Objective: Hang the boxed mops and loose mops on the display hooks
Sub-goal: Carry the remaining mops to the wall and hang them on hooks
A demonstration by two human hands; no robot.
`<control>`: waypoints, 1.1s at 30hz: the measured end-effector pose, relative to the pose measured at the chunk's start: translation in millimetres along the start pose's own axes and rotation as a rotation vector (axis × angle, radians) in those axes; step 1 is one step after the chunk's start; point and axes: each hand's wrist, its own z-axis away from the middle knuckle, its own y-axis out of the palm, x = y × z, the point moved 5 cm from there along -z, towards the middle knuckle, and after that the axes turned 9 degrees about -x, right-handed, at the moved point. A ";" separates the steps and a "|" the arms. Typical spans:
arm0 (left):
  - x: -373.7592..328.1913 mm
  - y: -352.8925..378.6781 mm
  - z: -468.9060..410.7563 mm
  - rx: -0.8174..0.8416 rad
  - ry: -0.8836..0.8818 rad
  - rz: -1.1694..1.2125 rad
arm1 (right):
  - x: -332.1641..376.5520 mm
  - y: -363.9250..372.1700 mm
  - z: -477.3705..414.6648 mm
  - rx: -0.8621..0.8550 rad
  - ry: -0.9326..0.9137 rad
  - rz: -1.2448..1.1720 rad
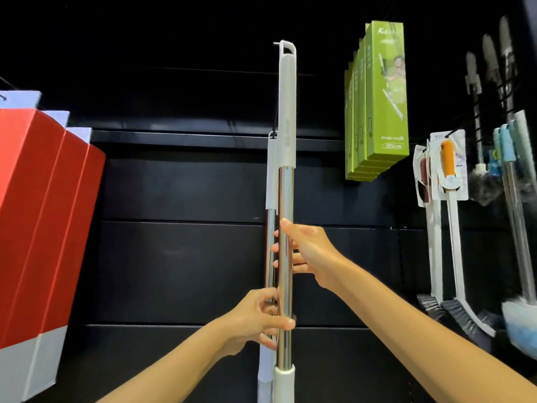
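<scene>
left hand (pixel 255 318) low, right hand (pixel 311 251) high, both clasp mop pole (pixel 286 199) upright, aligning top loop (pixel 288 49) with hook (pixel 275 44).

Shiny silver mop pole (pixel 285 257) with a pale grey grip, against a black display wall (pixel 180 184); red-and-white boxes (pixel 43 222) left, lime-green boxes (pixel 383 94) right.

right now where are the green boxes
In the head view the green boxes hang upper right, between the held mop handle and the carded brushes.
</scene>
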 end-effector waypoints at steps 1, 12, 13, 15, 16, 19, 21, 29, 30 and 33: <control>1.8 0.4 -1.5 -0.002 -0.002 0.001 | -2.3 0.2 -0.4 -0.001 0.004 -0.004; 18.9 1.7 -14.4 -0.014 -0.024 -0.012 | -21.0 4.7 -10.6 -0.010 0.077 -0.014; 19.6 1.9 -15.2 -0.015 -0.023 -0.016 | -22.2 4.9 -11.3 -0.012 0.084 -0.012; 21.3 1.4 -16.3 -0.018 -0.021 -0.023 | -24.7 6.0 -13.3 -0.020 0.098 -0.013; 22.0 1.2 -16.4 -0.017 -0.020 -0.021 | -26.1 6.7 -14.1 -0.024 0.100 -0.017; 23.6 0.8 -14.6 -0.003 -0.013 -0.013 | -28.4 7.8 -15.1 -0.037 0.082 -0.029; 24.2 0.5 -13.3 0.011 -0.009 -0.005 | -29.0 7.9 -14.0 -0.051 0.062 -0.044; 24.2 1.7 -9.9 0.014 0.030 0.001 | -24.4 6.5 -6.7 -0.075 0.002 -0.032; 24.3 1.6 -9.6 0.011 0.033 0.001 | -23.8 6.5 -6.4 -0.076 0.001 -0.030; 23.1 0.0 -7.5 0.017 0.049 0.009 | -21.9 7.6 -5.9 -0.073 0.006 -0.030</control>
